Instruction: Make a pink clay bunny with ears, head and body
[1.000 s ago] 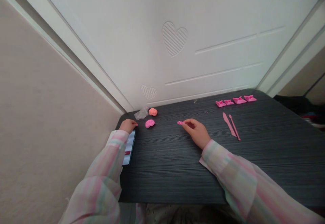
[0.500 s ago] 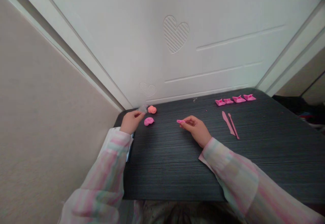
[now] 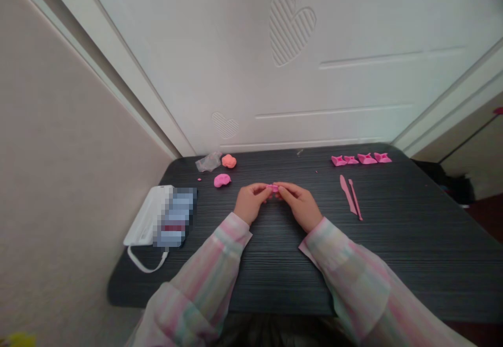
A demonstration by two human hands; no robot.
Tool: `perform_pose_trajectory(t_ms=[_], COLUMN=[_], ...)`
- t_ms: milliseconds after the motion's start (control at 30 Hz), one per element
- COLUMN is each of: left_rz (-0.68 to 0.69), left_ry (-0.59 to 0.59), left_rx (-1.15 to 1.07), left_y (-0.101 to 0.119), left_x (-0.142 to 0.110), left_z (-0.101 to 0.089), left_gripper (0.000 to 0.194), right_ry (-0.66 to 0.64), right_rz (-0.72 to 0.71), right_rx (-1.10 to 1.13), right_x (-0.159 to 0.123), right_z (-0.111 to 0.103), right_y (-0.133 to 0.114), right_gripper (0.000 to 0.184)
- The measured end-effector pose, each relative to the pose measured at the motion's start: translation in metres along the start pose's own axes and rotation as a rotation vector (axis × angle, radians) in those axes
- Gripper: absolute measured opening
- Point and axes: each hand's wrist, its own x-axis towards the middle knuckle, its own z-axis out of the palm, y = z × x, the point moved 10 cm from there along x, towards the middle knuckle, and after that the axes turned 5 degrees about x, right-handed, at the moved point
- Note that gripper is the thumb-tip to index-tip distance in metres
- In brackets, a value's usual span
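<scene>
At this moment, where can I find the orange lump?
In the head view, the orange lump lies on the left, near the far edge of the table, just right of the crumpled clear plastic and beyond the pink lump.

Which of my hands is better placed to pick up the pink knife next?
Probably your right hand: the pink knife lies to its right, farther from your left hand. Both pinch the small pink piece, though.

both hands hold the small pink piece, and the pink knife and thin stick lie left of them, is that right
The side is wrong: in the head view, the pink knife and thin stick lie right of the left hand and the right hand. Both hands hold the small pink piece.
</scene>
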Motion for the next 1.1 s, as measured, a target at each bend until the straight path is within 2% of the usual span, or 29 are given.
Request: perform_pose_trajectory(t_ms=[167,333,433,500,567,667,800,933,1033,1100], left_rz=[-0.021,-0.053,-0.070,-0.078,-0.088,-0.113,-0.146,-0.078,-0.044,-0.078], left_ry=[0.038,-0.029,-0.112,-0.146,-0.149,-0.133,-0.082,-0.048,-0.047,-0.056], left_rx=[-0.103,-0.226,-0.342,-0.388,-0.383,-0.404,-0.464,-0.279,-0.133,-0.126], left_y=[-0.008,-0.019,-0.024,-0.026,-0.028,-0.030,-0.030,-0.017,-0.010,-0.013], left_x=[-0.001,-0.003,-0.005,-0.007,-0.007,-0.007,-0.006,-0.006,-0.006,-0.007], left_z=[-0.002,0.004,0.012,0.016,0.016,0.015,0.012,0.006,0.004,0.004], left_gripper=[0.015,0.016,0.019,0.018,0.018,0.018,0.017,0.019,0.016,0.012], right_ry=[-0.034,0.000,0.026,-0.008,-0.041,0.007,0.088,0.017,-0.030,-0.025], right_rz=[0.016,0.019,-0.049,-0.125,-0.195,-0.223,-0.180,-0.130,-0.012,0.067], right_rx=[-0.019,-0.023,-0.111,-0.240,-0.358,-0.433,-0.475,-0.488,-0.381,-0.260], right_x=[-0.003,-0.006,-0.007,-0.009,-0.012,-0.014,-0.015,-0.015,-0.015,-0.015], right_z=[0.004,0.004,0.003,0.008,0.012,0.006,-0.004,0.003,0.007,0.007], right_y=[0.000,0.002,-0.005,-0.014,-0.021,-0.026,-0.025,-0.021,-0.008,0.002], right_gripper=[0.016,0.019,0.026,0.023,0.018,0.018,0.016,0.013,0.009,0.020])
